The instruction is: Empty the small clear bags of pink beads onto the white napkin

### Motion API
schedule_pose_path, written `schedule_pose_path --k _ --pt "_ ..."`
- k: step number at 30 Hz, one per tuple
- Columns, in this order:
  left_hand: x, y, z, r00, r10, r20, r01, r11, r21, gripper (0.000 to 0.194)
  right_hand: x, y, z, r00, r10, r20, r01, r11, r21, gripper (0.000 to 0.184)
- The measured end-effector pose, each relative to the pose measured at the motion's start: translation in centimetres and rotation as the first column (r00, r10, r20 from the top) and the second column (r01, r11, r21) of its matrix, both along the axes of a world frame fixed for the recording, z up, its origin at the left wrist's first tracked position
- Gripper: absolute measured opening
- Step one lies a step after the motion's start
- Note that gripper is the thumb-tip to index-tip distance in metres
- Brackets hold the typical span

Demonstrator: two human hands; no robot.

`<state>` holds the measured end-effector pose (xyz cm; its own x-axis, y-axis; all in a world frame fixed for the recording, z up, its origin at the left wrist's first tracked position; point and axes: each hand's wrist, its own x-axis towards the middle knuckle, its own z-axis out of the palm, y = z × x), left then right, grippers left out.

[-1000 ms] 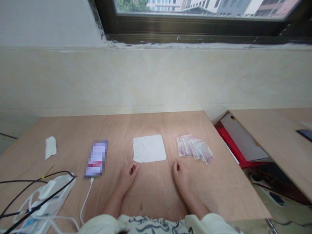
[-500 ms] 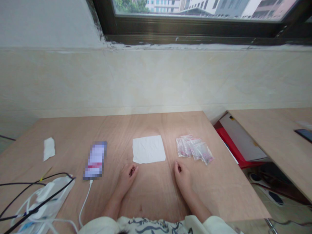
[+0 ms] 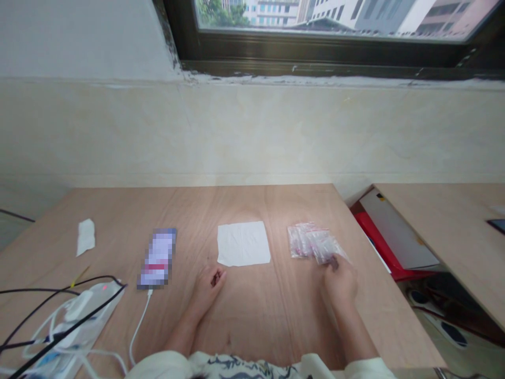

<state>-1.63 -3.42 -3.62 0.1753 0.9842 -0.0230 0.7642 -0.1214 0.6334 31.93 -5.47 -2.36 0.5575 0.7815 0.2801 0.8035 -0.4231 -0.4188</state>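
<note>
Quick look from the head cam: the right hand is down on a little pile of small clear zip bags with pinkish-red bits inside. The fingers are curled in at the pile's lower right corner, touching it, but I can't tell if they're actually pinching the plastic or just sitting on it. The left hand is a different story: loosely curled, holding nothing, resting on the wooden tabletop just below and left of a white sheet of paper. That sheet sits between the hands, and the bags lie on the tabletop just to the right of it, a bit apart. Further left there's a phone, its face blurred out, with a white charging cable running from its bottom end toward the near edge. Past that is a crumpled scrap of tissue, and in the near left corner a white plastic pack lies under some black cables. Off the right edge of the tabletop, a red folder is wedged beside a second tabletop with a dark phone on it — and a window sits up top.
</note>
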Motion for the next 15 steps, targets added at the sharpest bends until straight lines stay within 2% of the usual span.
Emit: schedule_pose_path --k 4,7,10,12,14,15 --pt "0.0 0.0 0.3 0.999 0.009 0.035 -0.008 1.0 -0.022 0.024 0.4 -0.9 -0.4 0.997 -0.072 0.005 0.072 0.997 -0.038 0.04" --pt "-0.1 -0.1 0.4 0.997 0.013 0.072 -0.009 0.999 -0.051 0.024 1.1 -1.4 0.4 0.991 -0.129 -0.02 0.128 0.991 -0.039 0.041" --pt "-0.5 0.0 0.2 0.988 0.034 0.152 -0.019 0.995 -0.098 0.023 1.4 -1.9 2.8 0.977 -0.212 -0.002 0.212 0.977 0.037 0.041" --pt "-0.8 0.2 0.4 0.969 0.068 0.236 -0.036 0.99 -0.139 0.022 0.7 -2.2 4.8 0.964 -0.265 -0.011 0.264 0.952 0.157 0.038" --pt "-0.8 0.6 1.1 0.941 0.111 0.32 -0.06 0.984 -0.167 0.02 -0.8 -2.4 6.6 0.97 -0.221 -0.1 0.239 0.94 0.245 0.034" --pt "-0.7 0.8 1.7 0.927 0.122 0.353 -0.065 0.983 -0.17 0.018 -1.9 -2.3 7.1 0.973 -0.156 -0.172 0.198 0.945 0.26 0.033"
